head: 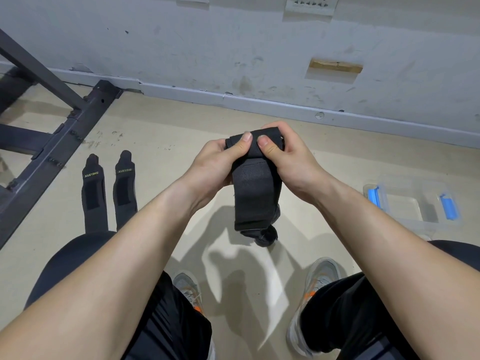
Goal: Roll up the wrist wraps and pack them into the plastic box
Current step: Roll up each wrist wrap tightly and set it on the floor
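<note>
A black wrist wrap [255,193] is held up in front of me, its top end partly rolled and its tail hanging down. My left hand [215,165] grips the roll from the left with the thumb pressed on top. My right hand [288,157] grips it from the right, thumb also on top. Two more black wrist wraps lie flat side by side on the floor to the left, one [94,193] beside the other [124,188]. A clear plastic box [413,203] with blue latches stands open on the floor at the right.
A dark metal frame [52,141] of gym equipment runs across the floor at the left. A grey wall with a skirting board [259,102] stands behind. My knees and grey-orange shoes [319,287] are below my arms.
</note>
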